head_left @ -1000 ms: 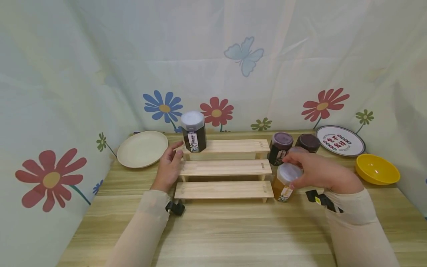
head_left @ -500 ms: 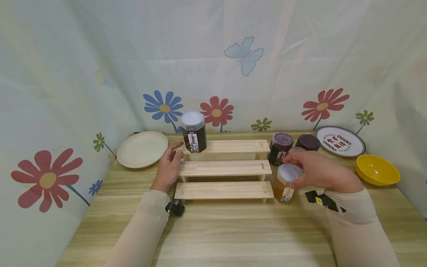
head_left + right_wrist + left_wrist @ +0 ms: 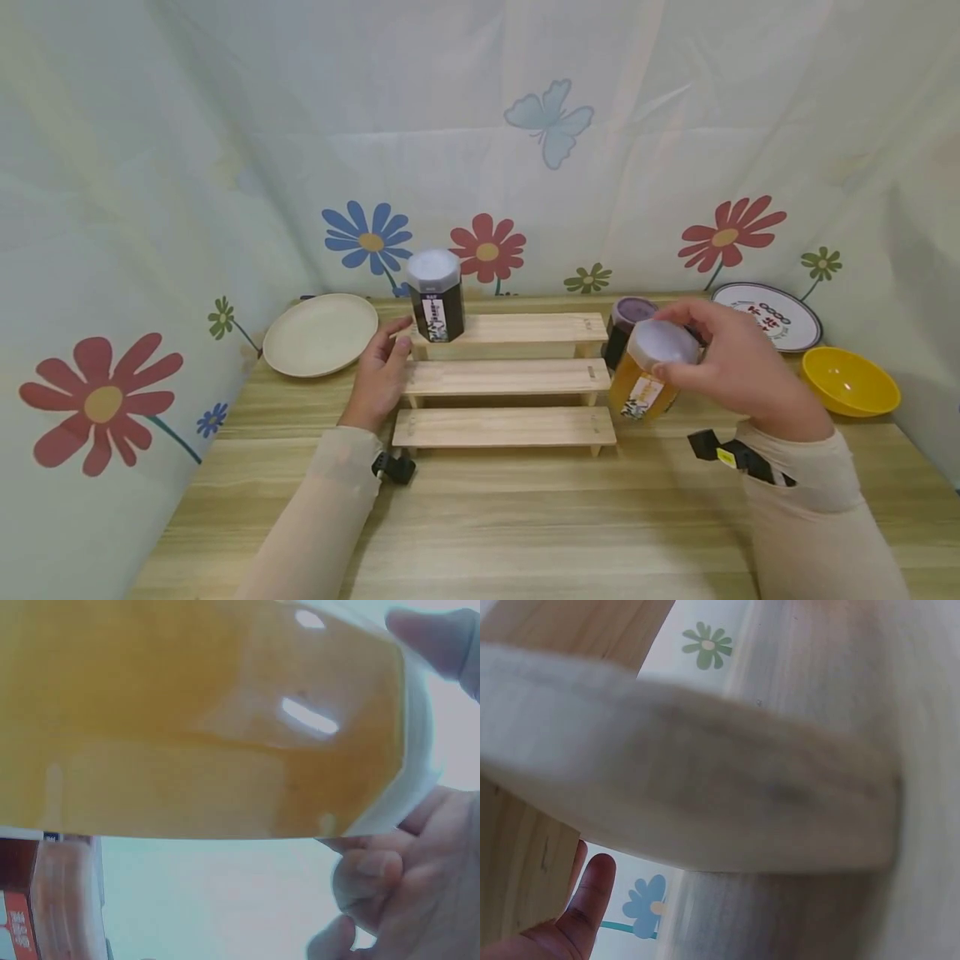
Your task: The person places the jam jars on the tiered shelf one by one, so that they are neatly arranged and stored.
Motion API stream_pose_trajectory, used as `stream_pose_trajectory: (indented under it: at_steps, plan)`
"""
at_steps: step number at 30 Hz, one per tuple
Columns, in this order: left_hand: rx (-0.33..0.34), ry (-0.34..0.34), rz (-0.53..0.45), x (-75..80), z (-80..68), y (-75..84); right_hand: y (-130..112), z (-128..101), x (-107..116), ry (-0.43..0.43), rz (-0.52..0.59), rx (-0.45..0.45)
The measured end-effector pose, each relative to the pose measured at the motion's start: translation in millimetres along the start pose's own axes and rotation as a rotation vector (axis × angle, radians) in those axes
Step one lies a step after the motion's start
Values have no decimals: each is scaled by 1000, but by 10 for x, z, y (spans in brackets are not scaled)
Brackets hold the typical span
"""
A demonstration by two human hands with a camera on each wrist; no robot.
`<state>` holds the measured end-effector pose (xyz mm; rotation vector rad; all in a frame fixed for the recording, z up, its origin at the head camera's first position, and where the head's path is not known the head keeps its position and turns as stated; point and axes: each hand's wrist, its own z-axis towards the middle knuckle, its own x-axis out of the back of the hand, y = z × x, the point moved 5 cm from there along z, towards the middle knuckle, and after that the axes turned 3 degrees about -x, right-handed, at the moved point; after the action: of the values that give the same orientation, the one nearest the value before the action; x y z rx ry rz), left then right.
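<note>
Two hands were in view. The right hand (image 3: 738,367) gripped one amber-filled clear jar with a white lid (image 3: 647,371) by the lid end, fingers curled round it; the jar was tilted, clear of the wooden bench (image 3: 525,517), and just right of the three-tier pale wooden step rack (image 3: 506,377). In the right wrist view the jar (image 3: 202,720) filled most of the frame, its smooth wall showing amber contents and its white lid rim pinched by the fingertips (image 3: 375,874).

The left hand (image 3: 380,375) rested with relaxed, straight fingers against the left end of the rack's middle tier, holding nothing. The left wrist view showed only blurred wood grain and one fingertip (image 3: 592,889).

Jars counted: three clearly visible.
- One held amber jar.
- One dark hexagonal jar with a white lid and paper label (image 3: 435,295), upright on the left end of the top tier.
- One dark jar with a purple lid (image 3: 628,321), upright on the bench just right of the rack, partly behind the held jar.

Dishes counted: three.
- One round cream plate (image 3: 320,334), far left.
- One round white plate with printed pattern (image 3: 768,315), far right.
- One glossy yellow bowl (image 3: 849,382), right edge.
</note>
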<state>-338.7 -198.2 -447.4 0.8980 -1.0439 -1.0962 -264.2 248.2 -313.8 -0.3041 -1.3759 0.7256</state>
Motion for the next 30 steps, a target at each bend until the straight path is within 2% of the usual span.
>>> stream_pose_trajectory:
  at_steps: [3,7,11,16,22,30]
  plan:
    - [3,-2,3,-4,0,6,-19,-25,7,100,88,-23]
    - [6,-4,-3,-11,-3,2,-51,-30,-50,258,234,0]
    - [-4,-1,-10,-14,-8,1,-93,1,-158,420,347,63]
    - [-6,6,6,-9,-13,13,-131,55,-313,567,411,141]
    - [-9,1,15,-9,-14,24,-136,90,-432,643,423,212]
    - [-3,1,15,-3,-12,2,-116,120,-469,617,438,187]
